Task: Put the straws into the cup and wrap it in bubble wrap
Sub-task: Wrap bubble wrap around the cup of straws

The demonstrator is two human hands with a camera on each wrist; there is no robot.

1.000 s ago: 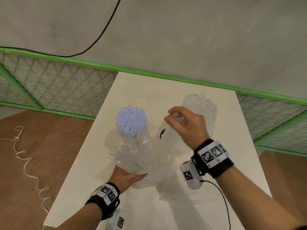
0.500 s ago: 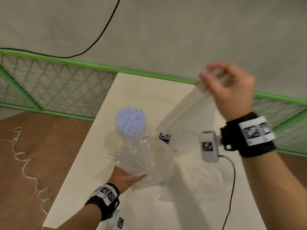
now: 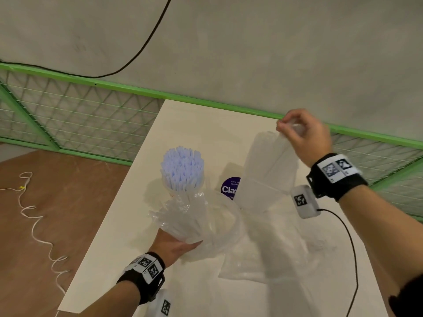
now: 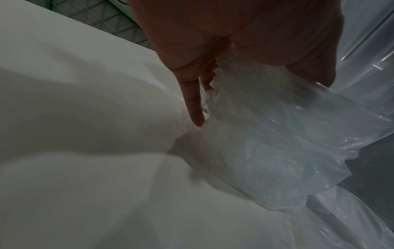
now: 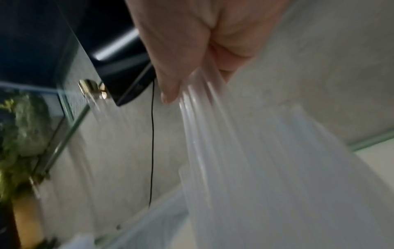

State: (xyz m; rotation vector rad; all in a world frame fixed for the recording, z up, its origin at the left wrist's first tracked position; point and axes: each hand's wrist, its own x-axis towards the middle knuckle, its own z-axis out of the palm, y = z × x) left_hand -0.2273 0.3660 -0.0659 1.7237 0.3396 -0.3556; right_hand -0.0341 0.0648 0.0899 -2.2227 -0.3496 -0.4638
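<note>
Straws, a pale blue bundle, stand upright in the cup just beyond the left hand, so filling looks done and wrapping is the step in hand. That hand cups crumpled clear film at the cup's near side, likely to steady it. Further off, the right hand pinches a bubble wrap sheet by its top edge, letting it hang open.
</note>
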